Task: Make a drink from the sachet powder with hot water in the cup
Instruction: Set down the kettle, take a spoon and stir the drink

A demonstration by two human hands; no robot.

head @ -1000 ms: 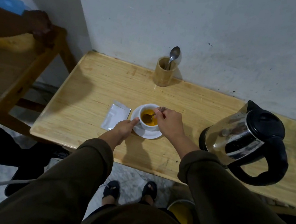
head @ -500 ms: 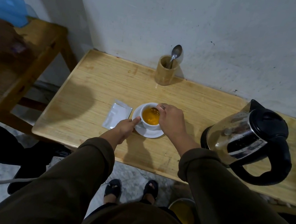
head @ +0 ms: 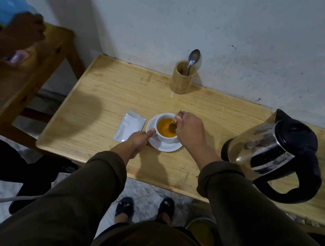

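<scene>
A white cup (head: 161, 135) filled with orange-yellow liquid stands on a white saucer (head: 164, 146) in the middle of the wooden table (head: 102, 102). My right hand (head: 189, 131) is over the cup's right rim, pinching a small spoon (head: 172, 126) whose bowl sits in the liquid. My left hand (head: 138, 140) rests at the saucer's left edge, its thumb touching the cup's side. A torn white sachet (head: 130, 126) lies flat just left of the saucer.
A steel kettle (head: 273, 152) with a black lid and handle stands at the right. A bamboo holder (head: 182, 77) with a spoon (head: 193, 57) stands by the wall. Another person's hand (head: 23, 30) moves over a wooden side table (head: 19, 75) at the left.
The spoon's bowl has moved from the cup's left side to its right side. My right hand shifted slightly over the rim. The other person's hand at the left has moved.
</scene>
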